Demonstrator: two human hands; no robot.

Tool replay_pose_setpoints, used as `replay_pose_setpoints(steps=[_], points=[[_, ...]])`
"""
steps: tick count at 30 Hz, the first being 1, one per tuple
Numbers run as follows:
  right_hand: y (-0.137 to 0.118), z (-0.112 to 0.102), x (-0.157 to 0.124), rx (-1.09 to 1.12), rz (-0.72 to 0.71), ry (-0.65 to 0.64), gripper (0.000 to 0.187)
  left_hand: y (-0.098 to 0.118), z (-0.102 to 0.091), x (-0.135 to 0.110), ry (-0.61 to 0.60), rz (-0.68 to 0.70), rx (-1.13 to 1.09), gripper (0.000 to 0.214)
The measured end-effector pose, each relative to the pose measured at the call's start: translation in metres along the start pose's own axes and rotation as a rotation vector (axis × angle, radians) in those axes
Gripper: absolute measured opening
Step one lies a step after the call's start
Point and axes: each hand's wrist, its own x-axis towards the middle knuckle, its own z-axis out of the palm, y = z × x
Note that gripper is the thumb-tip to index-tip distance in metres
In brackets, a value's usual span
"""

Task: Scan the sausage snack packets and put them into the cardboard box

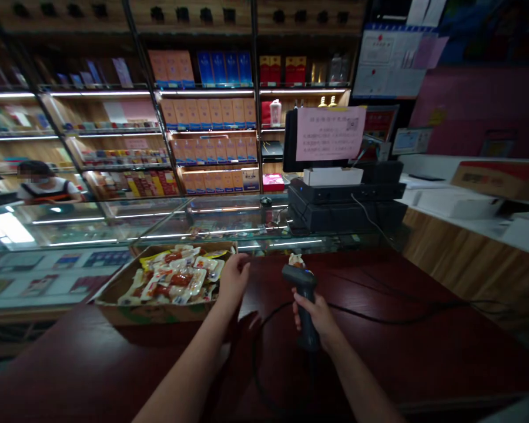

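My right hand [316, 315] is shut around the grip of a black handheld barcode scanner [304, 299], whose head tilts forward over a small wrapped packet [297, 261] on the dark red counter [379, 358]. My left hand [233, 279] is beside the right corner of a cardboard box [154, 314] full of vacuum-sealed snack packets [176, 279]. Its fingers curl downward, and I cannot tell whether they hold anything. The scanner's head hides part of the small packet.
A black cable [405, 321] runs across the counter. Behind it stand a glass display case [211, 226], a black point-of-sale terminal [346, 200] with a pink notice [330, 134], and shelves of boxed goods [209, 114]. A person [46, 187] is at the left, behind the glass.
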Motion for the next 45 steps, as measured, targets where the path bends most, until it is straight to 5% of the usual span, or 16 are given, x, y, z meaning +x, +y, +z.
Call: replay_pose_setpoints(steps=[4,8,18,24,30,34,39,45], points=[[0.013,0.027,-0.001,0.004,0.030,-0.085,0.044,-0.009,-0.084,0.026,0.133,0.018,0.471,0.020],[0.022,0.048,-0.001,-0.005,0.053,-0.129,0.045,-0.025,-0.116,0.044,0.025,-0.114,0.789,0.017],[0.025,0.064,-0.007,-0.035,0.070,-0.112,0.047,-0.033,-0.104,0.040,0.050,-0.240,0.494,0.046],[0.022,0.071,-0.008,-0.043,0.047,-0.139,0.047,-0.009,-0.101,0.049,0.284,-0.211,-0.223,0.047],[0.012,0.086,-0.017,-0.050,0.042,-0.192,0.048,-0.003,-0.090,0.038,0.139,-0.529,-0.851,0.007],[0.010,0.095,-0.022,-0.055,0.031,-0.241,0.047,-0.017,-0.087,0.022,0.128,-0.627,-0.907,0.013],[0.013,0.103,-0.023,-0.062,0.055,-0.271,0.047,-0.025,-0.085,0.014,0.135,-0.560,-0.925,0.017],[0.018,0.107,-0.025,-0.110,0.023,-0.212,0.045,-0.032,-0.083,0.016,0.341,-0.479,-0.924,0.010]])
